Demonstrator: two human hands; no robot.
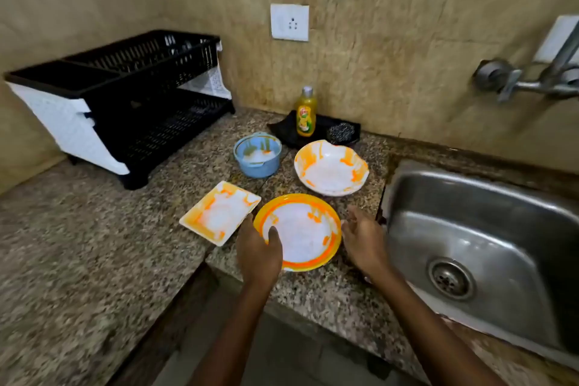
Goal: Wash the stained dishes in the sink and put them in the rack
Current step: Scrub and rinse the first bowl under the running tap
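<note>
View: a single head-worn wide-angle camera; no second view to share the scene with.
Position: above the near edge of the counter point(94, 244), at the person's head height.
Direction: forward and down, toward the tiled wall point(407, 56).
Nearness: close; both forearms enter from the bottom edge.
Left of frame: the dish rack point(125, 97).
Right of frame: the sink point(485, 213) and tap point(532, 78), cut by the edge.
Distortion: straight edges bow near the borders.

The frame's edge is cropping the tap point(551, 78) at three o'clock, and the left hand point(258, 252) is hiding the round plate's point(302, 233) near-left rim.
</note>
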